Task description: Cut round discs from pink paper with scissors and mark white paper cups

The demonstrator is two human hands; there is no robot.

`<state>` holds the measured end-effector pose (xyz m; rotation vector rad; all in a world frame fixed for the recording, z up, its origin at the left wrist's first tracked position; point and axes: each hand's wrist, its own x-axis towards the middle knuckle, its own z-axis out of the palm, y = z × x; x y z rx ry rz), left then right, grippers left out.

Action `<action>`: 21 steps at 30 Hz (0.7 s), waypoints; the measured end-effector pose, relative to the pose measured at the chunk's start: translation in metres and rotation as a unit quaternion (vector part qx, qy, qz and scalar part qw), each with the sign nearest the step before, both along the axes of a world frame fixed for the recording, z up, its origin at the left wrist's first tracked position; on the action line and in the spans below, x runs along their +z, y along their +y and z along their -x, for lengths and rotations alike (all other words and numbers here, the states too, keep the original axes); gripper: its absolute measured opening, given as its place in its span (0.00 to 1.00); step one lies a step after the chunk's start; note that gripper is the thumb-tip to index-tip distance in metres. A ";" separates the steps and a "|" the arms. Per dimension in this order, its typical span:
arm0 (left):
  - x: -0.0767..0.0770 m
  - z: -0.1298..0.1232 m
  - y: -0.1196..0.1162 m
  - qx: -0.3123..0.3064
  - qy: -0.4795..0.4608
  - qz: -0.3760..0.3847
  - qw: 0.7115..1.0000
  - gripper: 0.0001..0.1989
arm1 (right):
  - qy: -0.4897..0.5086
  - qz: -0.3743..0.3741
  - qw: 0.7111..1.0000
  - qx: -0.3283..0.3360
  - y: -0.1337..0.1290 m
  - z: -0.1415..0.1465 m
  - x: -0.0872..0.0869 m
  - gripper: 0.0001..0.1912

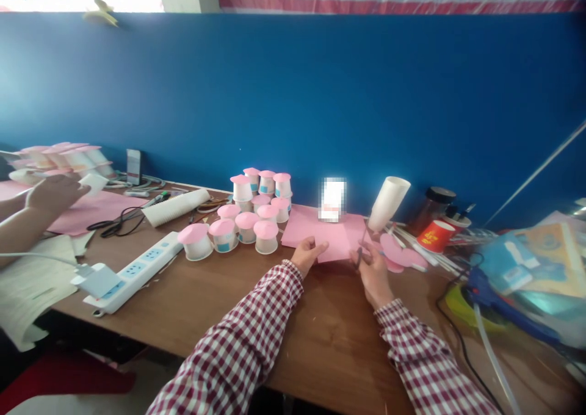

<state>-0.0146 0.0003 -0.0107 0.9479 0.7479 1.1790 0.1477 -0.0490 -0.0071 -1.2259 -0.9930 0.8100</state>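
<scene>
My left hand pinches the near edge of a pink sheet of paper between thumb and fingers. In my right hand is a pair of scissors, its blades pointing away from me at the right part of the sheet. How far the blades are apart is hard to see. Just right of them lie cut pink paper pieces with rounded edges. Left of the sheet stand several upturned white paper cups topped with pink paper caps, some stacked at the back.
A blurred-out bright screen stands behind the sheet, beside a tilted stack of white cups. Rightward are a red cup and a blue glue gun with cords. A power strip lies left; beyond it is another person's hand.
</scene>
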 end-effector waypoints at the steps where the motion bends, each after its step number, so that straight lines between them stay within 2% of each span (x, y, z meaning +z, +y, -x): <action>1: -0.002 0.000 0.002 -0.004 -0.006 -0.013 1.000 0.17 | -0.005 -0.001 1.000 0.006 0.000 0.001 0.000 0.34; 6: -0.007 -0.002 0.005 0.006 -0.054 0.001 0.999 0.13 | -0.029 -0.002 0.999 0.029 -0.002 0.004 0.001 0.34; 11: -0.002 -0.002 0.003 0.024 -0.083 0.035 0.996 0.13 | -0.054 -0.001 0.998 0.037 -0.004 0.005 0.001 0.33; 21: 0.006 -0.001 0.000 0.044 -0.109 0.072 0.990 0.10 | -0.035 0.008 0.999 0.021 -0.001 0.005 0.001 0.31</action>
